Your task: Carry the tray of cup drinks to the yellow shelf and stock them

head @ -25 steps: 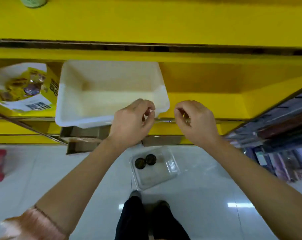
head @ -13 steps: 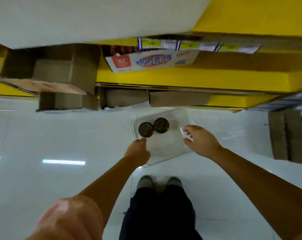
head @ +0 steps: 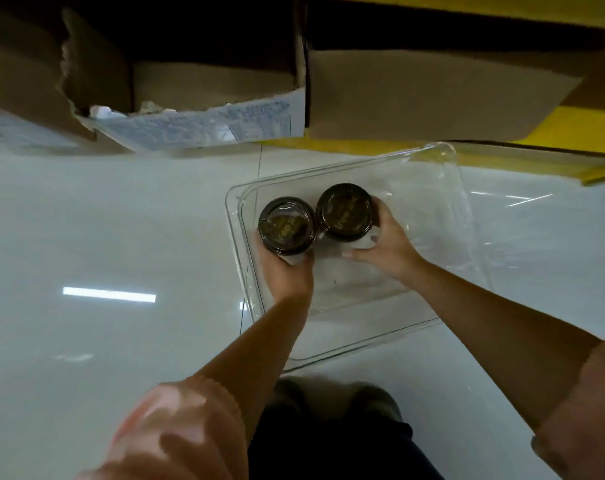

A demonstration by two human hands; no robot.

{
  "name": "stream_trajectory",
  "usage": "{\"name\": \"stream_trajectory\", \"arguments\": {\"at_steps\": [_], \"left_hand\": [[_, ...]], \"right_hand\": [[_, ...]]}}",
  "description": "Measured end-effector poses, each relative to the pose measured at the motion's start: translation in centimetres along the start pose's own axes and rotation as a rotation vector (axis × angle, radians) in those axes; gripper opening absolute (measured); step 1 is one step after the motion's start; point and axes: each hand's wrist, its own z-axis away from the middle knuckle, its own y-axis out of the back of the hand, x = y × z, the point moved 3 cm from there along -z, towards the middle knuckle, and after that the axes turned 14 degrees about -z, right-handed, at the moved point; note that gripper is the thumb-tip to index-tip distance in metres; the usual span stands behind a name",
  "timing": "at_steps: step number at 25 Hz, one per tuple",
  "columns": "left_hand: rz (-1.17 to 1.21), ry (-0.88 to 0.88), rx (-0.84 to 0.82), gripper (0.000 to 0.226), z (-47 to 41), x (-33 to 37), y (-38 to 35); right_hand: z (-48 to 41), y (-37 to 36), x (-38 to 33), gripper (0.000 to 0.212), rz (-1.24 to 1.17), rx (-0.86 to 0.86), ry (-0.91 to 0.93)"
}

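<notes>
Clear tray [head: 460, 237] sits on the floor just below the yellow shelf [head: 588, 126]. Both cups upright at the tray's far-left corner, touching. Left hand [head: 287, 271] wraps left cup [head: 287, 226]; right hand [head: 387, 244] wraps right cup [head: 346, 211]. Lift straight up.

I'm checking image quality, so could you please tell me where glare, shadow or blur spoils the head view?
Head view: ceiling-light glare streaks the glossy white floor; the brown cardboard boxes sit in deep shadow; the near pink sleeve is blurred; the dark-lidded cups' lid print is unreadable.
</notes>
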Motion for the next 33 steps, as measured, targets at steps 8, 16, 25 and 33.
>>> {"name": "stream_trajectory", "arguments": {"at_steps": [8, 16, 25, 33], "left_hand": [[0.048, -0.152, -0.12, 0.07, -3.2, -0.7, 0.9], [-0.027, -0.295, -0.366, 0.07, -2.1, 2.5, 4.6], [0.196, -0.254, -0.573, 0.062, 13.9, 17.0, 14.2], [0.399, -0.243, -0.535, 0.054, 29.1, 34.1, 27.9]], "right_hand": [[-1.7, -1.2, 0.5, 0.091, -0.276, -0.058, 0.078], [2.6, -0.3, -1.3, 0.082, -0.47, -0.098, -0.042], [18.9, 5.7, -18.2, 0.059, -0.748, -0.17, -0.069], [35.1, 8.4, -40.4, 0.049, -0.886, -0.309, 0.078]]}}
